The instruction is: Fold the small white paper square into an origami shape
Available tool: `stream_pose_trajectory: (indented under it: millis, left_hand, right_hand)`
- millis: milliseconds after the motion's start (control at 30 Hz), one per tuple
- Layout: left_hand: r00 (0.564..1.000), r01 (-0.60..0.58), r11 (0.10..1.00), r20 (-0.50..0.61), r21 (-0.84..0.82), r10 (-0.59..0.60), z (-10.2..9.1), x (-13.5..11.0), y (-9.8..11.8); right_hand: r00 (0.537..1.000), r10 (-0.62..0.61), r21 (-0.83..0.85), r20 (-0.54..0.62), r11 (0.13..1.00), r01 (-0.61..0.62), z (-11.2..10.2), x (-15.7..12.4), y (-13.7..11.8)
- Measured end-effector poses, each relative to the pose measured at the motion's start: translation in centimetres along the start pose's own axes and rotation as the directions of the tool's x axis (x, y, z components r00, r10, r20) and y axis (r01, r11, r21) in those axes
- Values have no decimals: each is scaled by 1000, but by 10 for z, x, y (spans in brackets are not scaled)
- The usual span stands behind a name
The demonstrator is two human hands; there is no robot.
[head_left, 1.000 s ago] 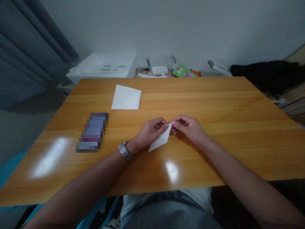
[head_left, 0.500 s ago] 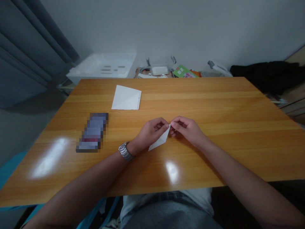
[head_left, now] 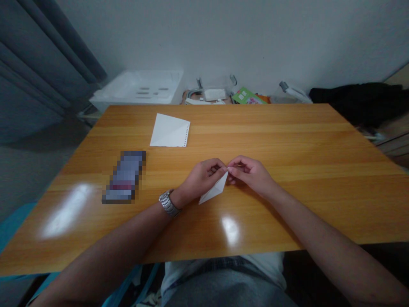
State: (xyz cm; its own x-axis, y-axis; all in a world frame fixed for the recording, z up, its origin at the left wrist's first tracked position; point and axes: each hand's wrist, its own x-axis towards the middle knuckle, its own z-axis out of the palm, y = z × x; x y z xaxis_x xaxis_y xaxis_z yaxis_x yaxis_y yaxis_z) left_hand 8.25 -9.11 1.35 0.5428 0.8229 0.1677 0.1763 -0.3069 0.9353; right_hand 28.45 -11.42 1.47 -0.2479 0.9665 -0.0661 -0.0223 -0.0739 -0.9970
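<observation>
Pinching folded white paper (head_left: 219,188) with left hand (head_left: 202,176), apparently nipping its far corner in closed fingertips of right hand (head_left: 251,171)

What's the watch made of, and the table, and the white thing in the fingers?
Watch: probably metal; silvery, shiny links. Table: wood or wood-look laminate, glossy; it has grain stripes and bright glare. White thing: likely paper, matte; it looks thin and folded.

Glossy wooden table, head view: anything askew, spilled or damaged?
Nothing spilled stands out. The dark rectangular device on the left looks odd: blocky pixelation hides its detail. The flat white hole-edged paper sheet lies askew, far edge slanting. The folded white paper between left hand and right hand is partly hidden.
</observation>
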Motion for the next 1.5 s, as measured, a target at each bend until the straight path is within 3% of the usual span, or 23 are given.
stream_pose_trajectory:
  millis: [467, 833, 1267, 1500]
  left_hand:
    - [998, 36, 999, 51, -35, -34, 1, -1, 4]
    - [999, 3, 1000, 43, -9, -3, -1, 0, -2]
    - [999, 48, 999, -20, 18, -47, -4, 5, 0]
    - [998, 58, 998, -6, 16, -58, -5, 3, 0]
  right_hand:
    - [1000, -22, -55, 18, 998, 23, 0, 1, 2]
    - [1000, -4, -61, 10, 998, 4, 0, 0, -2]
    - [999, -19, -56, -33, 998, 17, -1, 1, 1]
    - [999, -40, -75, 0, 996, 40, -2, 1, 5]
